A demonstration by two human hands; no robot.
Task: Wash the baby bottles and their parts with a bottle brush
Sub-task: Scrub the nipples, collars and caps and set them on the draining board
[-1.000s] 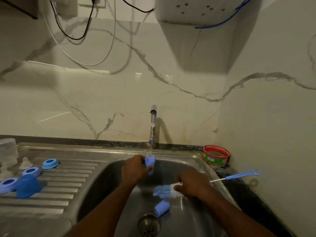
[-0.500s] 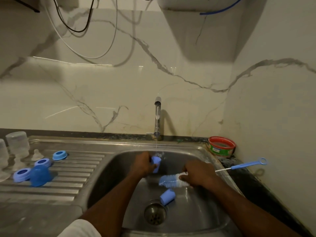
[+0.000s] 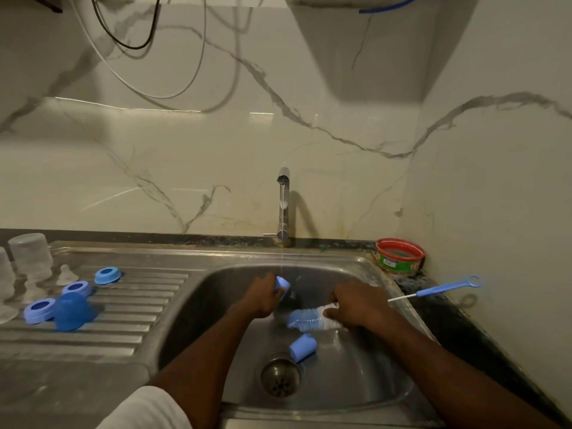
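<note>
Over the steel sink [image 3: 365,267], my left hand [image 3: 263,297] grips a small blue bottle cap [image 3: 283,284] under a thin stream of water from the tap [image 3: 283,205]. My right hand [image 3: 356,308] holds the bottle brush [image 3: 305,320], whose blue and white bristles point left toward the cap. A second blue cap [image 3: 302,346] lies on its side in the basin beside the drain [image 3: 280,377]. On the drainboard at the left stand clear bottles [image 3: 29,257], clear teats [image 3: 66,274], blue collar rings [image 3: 106,275] and a blue dome cap [image 3: 72,311].
A thin blue-handled teat brush [image 3: 445,287] lies on the dark counter right of the sink. A red-rimmed green tub [image 3: 399,257] sits in the back right corner. Cables hang on the marble wall above, and a white appliance is mounted overhead.
The camera view shifted, so everything sits further right and lower in frame. Both hands stay over the basin; the left hand keeps the cap under the running water.
</note>
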